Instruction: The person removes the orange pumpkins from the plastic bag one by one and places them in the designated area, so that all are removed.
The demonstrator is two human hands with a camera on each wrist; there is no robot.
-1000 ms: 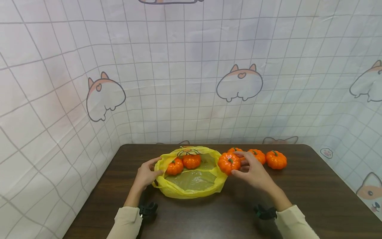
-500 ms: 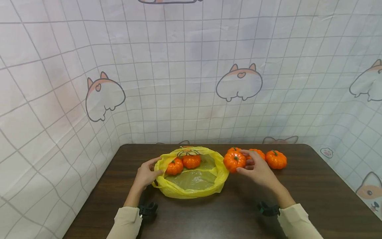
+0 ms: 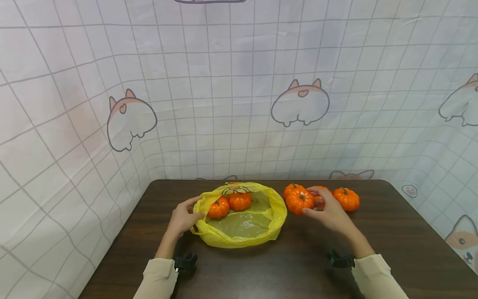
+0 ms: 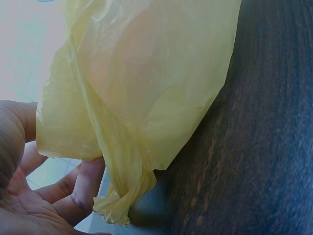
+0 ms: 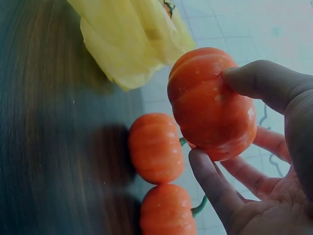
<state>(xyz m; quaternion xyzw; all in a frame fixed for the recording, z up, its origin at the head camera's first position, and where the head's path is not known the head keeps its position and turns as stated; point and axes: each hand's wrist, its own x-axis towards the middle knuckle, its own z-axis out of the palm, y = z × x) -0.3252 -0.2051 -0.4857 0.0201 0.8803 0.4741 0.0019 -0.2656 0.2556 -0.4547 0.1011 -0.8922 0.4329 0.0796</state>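
A yellow plastic bag (image 3: 239,242) lies with its mouth spread wide on the dark table, and two small orange pumpkins, one at the left (image 3: 218,207) and one at the back (image 3: 240,201), sit inside it. My left hand (image 3: 184,216) pinches the bag's left rim between thumb and fingers; the left wrist view shows a twisted, knotted handle (image 4: 122,196) beside them. To the right of the bag, my right hand (image 3: 328,211) grips another small pumpkin (image 3: 300,202) by its side. That pumpkin (image 5: 212,105) is held up off the table in the right wrist view.
Behind the held pumpkin are two more, a left one (image 3: 292,189) and one partly hidden by my right hand (image 3: 322,192). A third pumpkin (image 3: 346,199) stands farther right. The wooden table (image 3: 261,274) meets a patterned cloth wall (image 3: 224,124) at the back.
My right hand has carried its pumpkin rightward, away from the bag's right rim, which has spread slightly outward. My left hand stays at the left rim.
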